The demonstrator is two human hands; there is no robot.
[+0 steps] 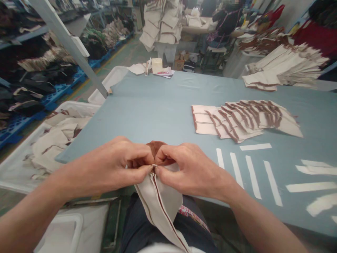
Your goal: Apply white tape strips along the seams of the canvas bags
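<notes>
My left hand (134, 161) and my right hand (179, 167) meet at the near edge of the blue table. Between them they pinch a cream fabric piece (160, 203) with brown edging. Thumbs and forefingers press together at its upper end, where a seam or fold lies. The lower part hangs down over my lap, with a dark brown line running along it. A brown part of the piece (158, 144) shows behind my fingers. What exactly lies between the fingertips is mostly hidden.
On the blue table (147, 105) lie a fanned stack of cream pieces with brown trim (244, 117) and several white strips (252, 175). Another cream stack (286, 66) sits at the far right. A white bin (15, 175) with fabric stands left, near a metal post (68, 42). A person (228, 21) is beyond.
</notes>
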